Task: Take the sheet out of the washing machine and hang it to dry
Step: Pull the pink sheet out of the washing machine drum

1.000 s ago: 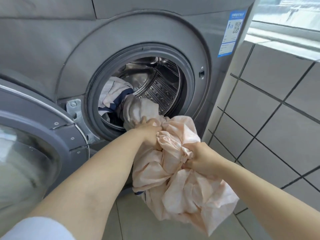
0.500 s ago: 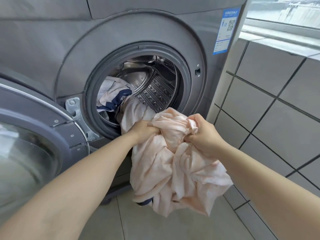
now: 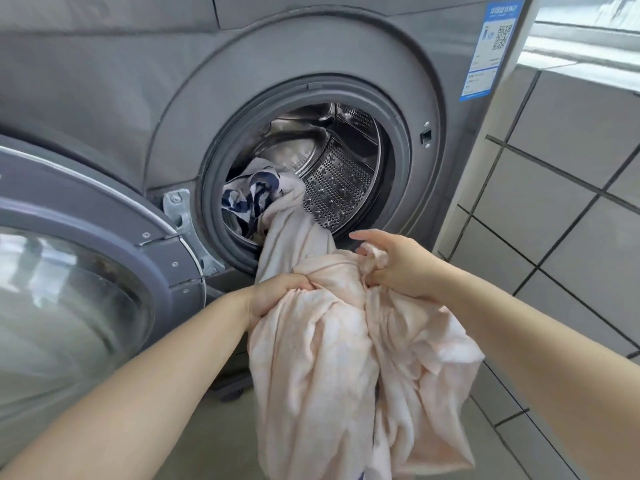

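At drum mouth [image 3: 304,168] | sheet [image 3: 332,341] further out vs before | both hands gripping, prob.

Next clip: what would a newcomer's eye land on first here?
The pale pink sheet, a bunched mass at centre, gripped by the left hand and right hand, trailing into the washing machine drum. Next, the navy-patterned cloth inside, and the open door at left.

Sheet [image 3: 325,358]: lower end cut off by bottom edge; far end lost inside drum [image 3: 332,174] behind a navy-patterned cloth [image 3: 252,195]. Left hand [image 3: 277,296]: fingertips buried in folds. Door [image 3: 79,271] cropped at left edge. Label [image 3: 491,46]: print too small to read, possibly an energy rating.
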